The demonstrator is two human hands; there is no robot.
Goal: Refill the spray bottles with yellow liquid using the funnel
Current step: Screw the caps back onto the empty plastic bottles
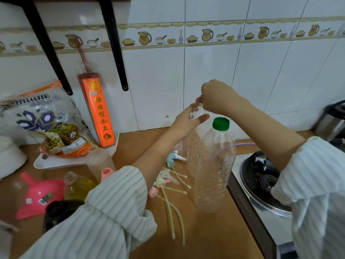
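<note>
Two clear bottles upright beside stove [261,182], rear bottle [193,146] steadied by left hand [186,122], right hand [214,98] pinching its cap, pink funnel [40,195] far left of stove

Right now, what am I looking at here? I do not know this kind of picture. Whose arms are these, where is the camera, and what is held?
The one picture comes from a camera on a person's head, looking down at a kitchen counter. The left hand steadies a clear empty bottle; the right hand grips its green cap. A second capped bottle stands nearer. Spray heads with tubes, a pink funnel and a small bottle of yellow liquid lie around.
</note>
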